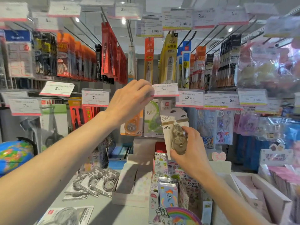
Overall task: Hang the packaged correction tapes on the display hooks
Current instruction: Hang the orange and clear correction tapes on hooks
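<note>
Left hand (131, 101) covers hook end; price tag (165, 90) small print blurred; forearms cut off.

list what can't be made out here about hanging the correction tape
- Hook tip: head view, hidden behind the left hand and the 6.00 price tag.
- Hang hole of the packaged correction tape: too small to make out.
- Small print on the tags: blurred.
- Right hand grip: its fingers are partly behind the pack.

Shop aisle: crowded peg racks (84, 62), grey counter (103, 207), ceiling spotlights (123, 21).
</note>
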The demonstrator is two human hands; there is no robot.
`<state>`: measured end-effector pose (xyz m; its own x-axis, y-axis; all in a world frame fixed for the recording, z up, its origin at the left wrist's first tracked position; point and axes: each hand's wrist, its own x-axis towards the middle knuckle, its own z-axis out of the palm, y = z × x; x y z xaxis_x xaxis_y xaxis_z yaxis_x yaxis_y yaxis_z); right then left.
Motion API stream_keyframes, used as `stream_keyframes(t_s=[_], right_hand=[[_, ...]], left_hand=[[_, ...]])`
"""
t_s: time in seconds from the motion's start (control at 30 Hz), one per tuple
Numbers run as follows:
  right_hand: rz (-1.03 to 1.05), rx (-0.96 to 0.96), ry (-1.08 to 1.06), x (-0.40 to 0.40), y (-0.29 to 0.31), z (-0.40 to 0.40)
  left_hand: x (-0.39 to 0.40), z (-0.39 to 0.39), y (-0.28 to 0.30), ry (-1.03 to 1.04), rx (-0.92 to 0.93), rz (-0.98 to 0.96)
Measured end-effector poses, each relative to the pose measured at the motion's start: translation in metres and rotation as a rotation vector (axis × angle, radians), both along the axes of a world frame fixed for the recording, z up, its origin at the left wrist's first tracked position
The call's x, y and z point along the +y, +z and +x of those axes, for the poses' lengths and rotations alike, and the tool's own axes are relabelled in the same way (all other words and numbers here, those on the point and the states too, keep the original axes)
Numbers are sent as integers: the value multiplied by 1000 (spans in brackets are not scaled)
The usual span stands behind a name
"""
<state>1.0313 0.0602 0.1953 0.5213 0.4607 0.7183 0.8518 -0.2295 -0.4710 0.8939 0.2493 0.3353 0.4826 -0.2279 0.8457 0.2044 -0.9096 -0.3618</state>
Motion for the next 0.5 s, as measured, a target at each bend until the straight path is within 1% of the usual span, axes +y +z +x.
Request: stream_keyframes(t_s=[0.07, 0.2, 0.3, 0.5], right_hand=[[13, -31, 18, -1, 1, -1], [29, -98, 62, 3, 6, -6], [50, -143, 80, 9, 10, -10], [74, -167, 52, 25, 20, -16]], left_hand=[[2, -1, 5, -26, -11, -18], [-2, -3, 13, -56, -9, -115], [-4, -4, 14, -60, 4, -139], [-4, -6, 12, -77, 13, -167]])
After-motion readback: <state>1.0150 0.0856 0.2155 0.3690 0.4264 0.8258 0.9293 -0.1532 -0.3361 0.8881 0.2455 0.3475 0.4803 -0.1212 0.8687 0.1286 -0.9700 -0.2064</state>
